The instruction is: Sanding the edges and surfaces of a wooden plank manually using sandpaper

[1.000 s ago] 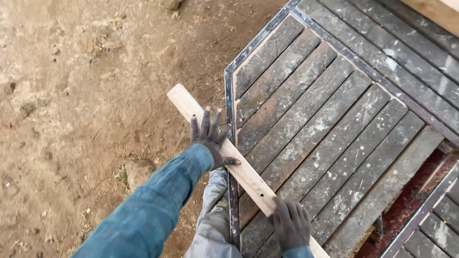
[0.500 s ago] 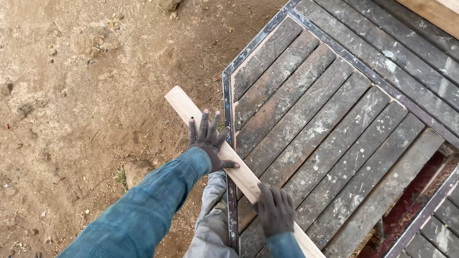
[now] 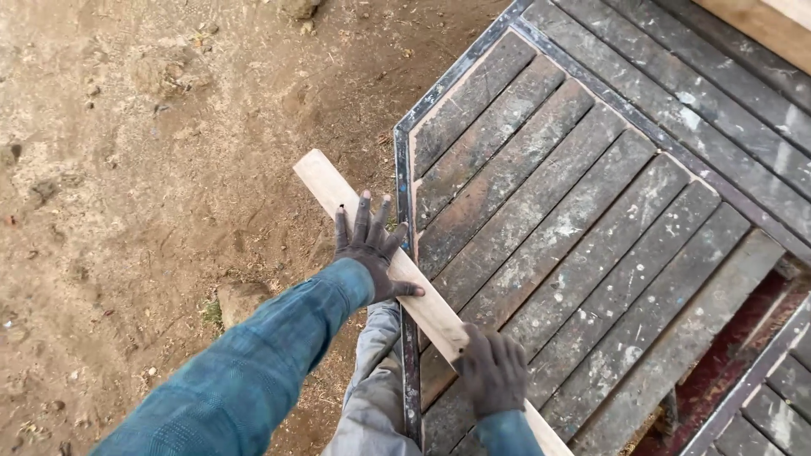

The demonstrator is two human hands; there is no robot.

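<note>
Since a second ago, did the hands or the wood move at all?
The right hand slid up the pale wooden plank, closer to the left hand. The left hand stayed spread flat on the plank, and the plank still lies across the metal edge of the slatted panel.

Single head view, steeply downward, close above the hands (image 3: 372,253).

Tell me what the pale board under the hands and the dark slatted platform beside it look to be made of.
Pale narrow board: bare, unfinished wood, light and matte with faint grain. Dark slatted platform: weathered grey planks, probably wood, spattered with pale flecks like paint or mortar, set in what looks like a dark metal frame, scuffed along its edge.
</note>
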